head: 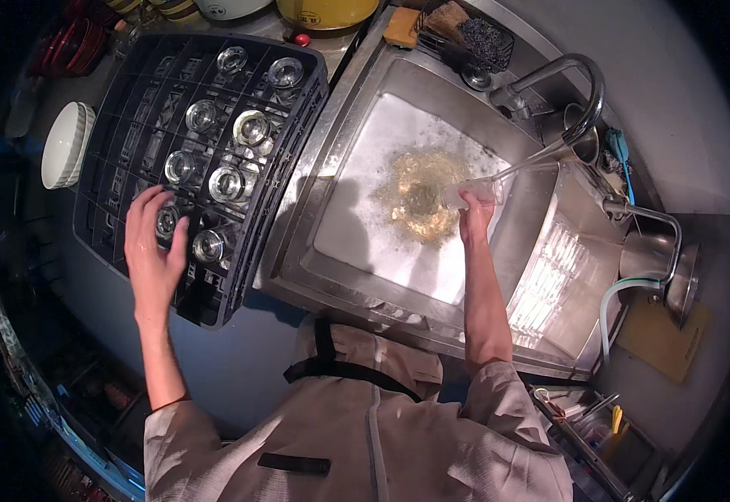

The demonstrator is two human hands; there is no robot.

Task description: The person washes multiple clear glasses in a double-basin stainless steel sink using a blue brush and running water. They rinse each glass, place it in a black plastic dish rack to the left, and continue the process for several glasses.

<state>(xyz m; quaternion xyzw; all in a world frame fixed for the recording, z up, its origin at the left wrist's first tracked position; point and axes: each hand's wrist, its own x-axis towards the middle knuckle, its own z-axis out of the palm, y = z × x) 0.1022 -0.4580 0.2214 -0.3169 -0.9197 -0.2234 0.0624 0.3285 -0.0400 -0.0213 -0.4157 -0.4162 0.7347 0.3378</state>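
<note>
My right hand grips a clear drinking glass, tipped on its side over the sink basin. A stream of water from the curved metal faucet reaches the mouth end of this glass. White suds with a golden, clearer patch in the middle fill the basin below. Over the near part of a dark plastic glass rack, my left hand has its thumb and fingers spread around an upside-down glass; contact is not clear. Several other upturned glasses occupy the rack's compartments.
White bowls lie left of the rack. Behind the sink are an orange sponge and a wire basket with scrubbers. A second basin, a smaller faucet and a metal pot are on the right.
</note>
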